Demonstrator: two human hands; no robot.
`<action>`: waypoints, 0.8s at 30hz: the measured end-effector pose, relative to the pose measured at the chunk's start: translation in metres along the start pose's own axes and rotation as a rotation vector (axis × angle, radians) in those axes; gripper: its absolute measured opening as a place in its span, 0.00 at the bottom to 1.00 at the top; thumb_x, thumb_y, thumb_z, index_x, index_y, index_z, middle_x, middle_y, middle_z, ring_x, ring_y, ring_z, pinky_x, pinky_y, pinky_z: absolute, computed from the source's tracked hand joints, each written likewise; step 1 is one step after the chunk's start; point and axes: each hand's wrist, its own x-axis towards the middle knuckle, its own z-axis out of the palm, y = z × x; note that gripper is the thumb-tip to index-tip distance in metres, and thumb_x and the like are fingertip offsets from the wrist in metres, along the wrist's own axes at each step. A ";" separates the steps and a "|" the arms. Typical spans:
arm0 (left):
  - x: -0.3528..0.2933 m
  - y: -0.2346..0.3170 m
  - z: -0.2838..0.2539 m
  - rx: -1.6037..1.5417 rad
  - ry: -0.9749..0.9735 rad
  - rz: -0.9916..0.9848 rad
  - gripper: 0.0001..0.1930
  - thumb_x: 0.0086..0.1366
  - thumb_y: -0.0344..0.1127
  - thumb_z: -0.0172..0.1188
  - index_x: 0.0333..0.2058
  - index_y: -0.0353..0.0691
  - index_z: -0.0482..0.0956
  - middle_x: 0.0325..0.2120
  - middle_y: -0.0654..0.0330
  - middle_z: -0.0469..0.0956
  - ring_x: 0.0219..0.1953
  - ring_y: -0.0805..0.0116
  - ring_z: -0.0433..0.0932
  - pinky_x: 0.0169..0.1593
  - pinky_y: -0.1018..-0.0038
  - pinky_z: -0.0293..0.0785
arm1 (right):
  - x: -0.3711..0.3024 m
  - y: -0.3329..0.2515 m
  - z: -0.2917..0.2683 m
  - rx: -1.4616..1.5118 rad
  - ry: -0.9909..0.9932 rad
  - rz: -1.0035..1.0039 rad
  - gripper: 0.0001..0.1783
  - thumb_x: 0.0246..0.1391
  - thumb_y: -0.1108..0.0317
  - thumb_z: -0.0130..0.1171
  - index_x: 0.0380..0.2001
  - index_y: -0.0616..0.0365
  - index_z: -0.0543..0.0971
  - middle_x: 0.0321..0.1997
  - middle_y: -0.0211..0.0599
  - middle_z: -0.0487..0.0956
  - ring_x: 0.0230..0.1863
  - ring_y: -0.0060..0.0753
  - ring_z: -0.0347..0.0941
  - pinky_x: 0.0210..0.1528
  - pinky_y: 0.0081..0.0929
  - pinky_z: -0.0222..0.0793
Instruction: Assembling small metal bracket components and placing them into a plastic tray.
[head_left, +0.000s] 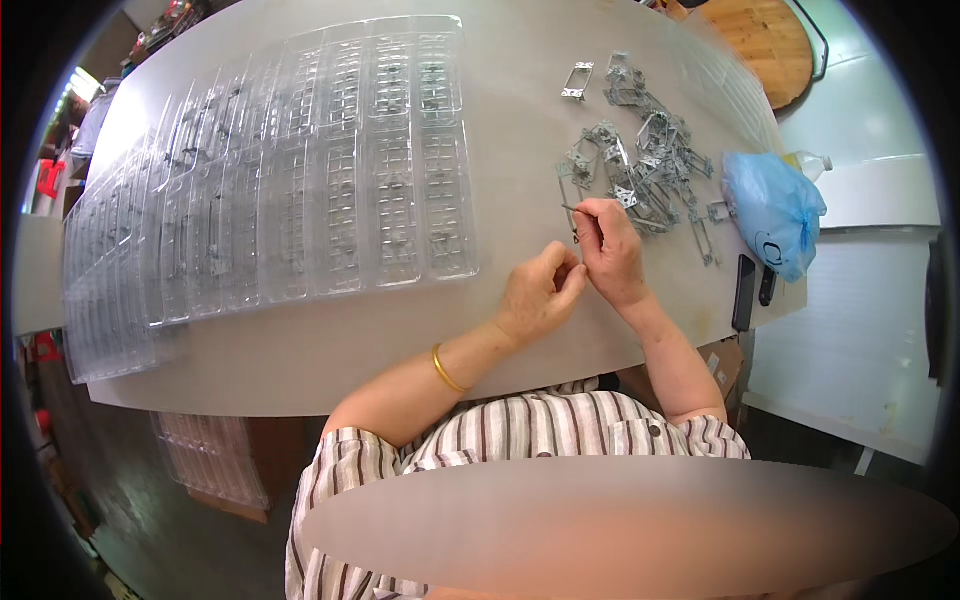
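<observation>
My right hand (612,250) is closed, its thumb and fingers pinching a small metal frame (569,208) that shows as a thin dark edge at the fingertips. Just to the left and a little nearer to me, my left hand (540,292) is curled with thumb against fingers; anything inside it is hidden. Both hands are over the table, their fingertips close together. Beyond the right hand lies a loose heap of silvery metal frames (660,150), overlapping and tangled. One separate metal frame (577,81) sits at the heap's far left.
Clear plastic trays (350,285) with long compartments cover the left of the pale table (390,350); several compartments show metal pieces. At the right are a tied blue plastic bag (770,210), a black flat object (744,292) and a small dark object (767,287). A round wooden stool (757,50) stands beyond.
</observation>
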 end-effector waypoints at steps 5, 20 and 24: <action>-0.002 -0.007 0.007 -0.011 0.095 -0.025 0.05 0.65 0.28 0.61 0.35 0.35 0.73 0.22 0.59 0.75 0.23 0.72 0.75 0.27 0.74 0.71 | -0.014 0.010 0.004 0.190 -0.212 0.255 0.06 0.63 0.69 0.59 0.41 0.58 0.75 0.32 0.39 0.81 0.26 0.36 0.76 0.31 0.31 0.72; 0.007 -0.004 -0.012 0.711 0.147 0.224 0.10 0.61 0.30 0.63 0.40 0.34 0.74 0.37 0.51 0.75 0.28 0.53 0.78 0.32 0.62 0.75 | 0.002 0.012 0.015 0.442 -0.012 0.374 0.05 0.66 0.68 0.56 0.39 0.57 0.75 0.28 0.33 0.79 0.21 0.23 0.71 0.25 0.24 0.67; 0.007 -0.012 -0.023 0.712 0.096 0.258 0.03 0.65 0.26 0.60 0.36 0.33 0.77 0.39 0.52 0.74 0.28 0.59 0.78 0.33 0.68 0.76 | 0.012 0.018 0.025 0.375 -0.025 0.150 0.06 0.61 0.68 0.60 0.38 0.58 0.75 0.33 0.42 0.79 0.29 0.38 0.74 0.31 0.31 0.70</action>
